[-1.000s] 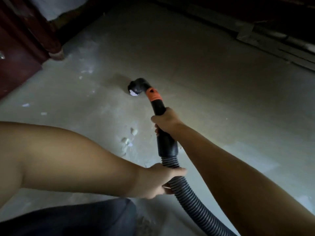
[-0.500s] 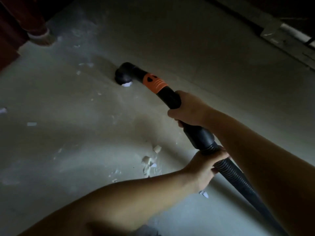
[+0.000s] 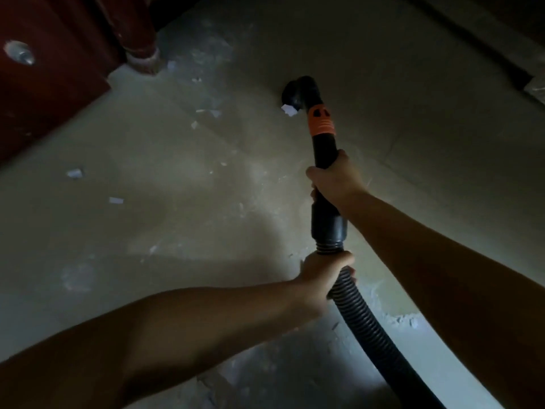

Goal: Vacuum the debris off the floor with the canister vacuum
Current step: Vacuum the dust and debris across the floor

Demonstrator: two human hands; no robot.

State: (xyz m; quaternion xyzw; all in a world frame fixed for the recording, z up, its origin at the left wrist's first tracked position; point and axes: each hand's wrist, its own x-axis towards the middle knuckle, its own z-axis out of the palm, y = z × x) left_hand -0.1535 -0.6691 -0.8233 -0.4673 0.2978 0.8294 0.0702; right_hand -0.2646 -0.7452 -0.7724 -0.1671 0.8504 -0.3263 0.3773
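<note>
A black vacuum wand with an orange collar (image 3: 322,121) ends in a bent black nozzle (image 3: 298,91) pointing down at the dim concrete floor. A white scrap (image 3: 289,109) sticks at the nozzle's mouth. My right hand (image 3: 334,180) grips the wand's black handle below the collar. My left hand (image 3: 326,273) grips the ribbed black hose (image 3: 367,326) just under the cuff. Small white debris bits (image 3: 74,173) (image 3: 116,200) (image 3: 206,112) lie scattered on the floor to the left of the nozzle. The canister itself is out of view.
A dark red wooden cabinet (image 3: 44,84) with a rounded leg (image 3: 141,51) stands at the top left. A dark ledge or board (image 3: 501,48) runs along the top right. Patches of pale dust (image 3: 404,320) show beside the hose at the bottom.
The nozzle has swung from pointing left to pointing straight ahead, with the white scrap still at its mouth. The view has turned toward the cabinet. Both hands keep their grips.
</note>
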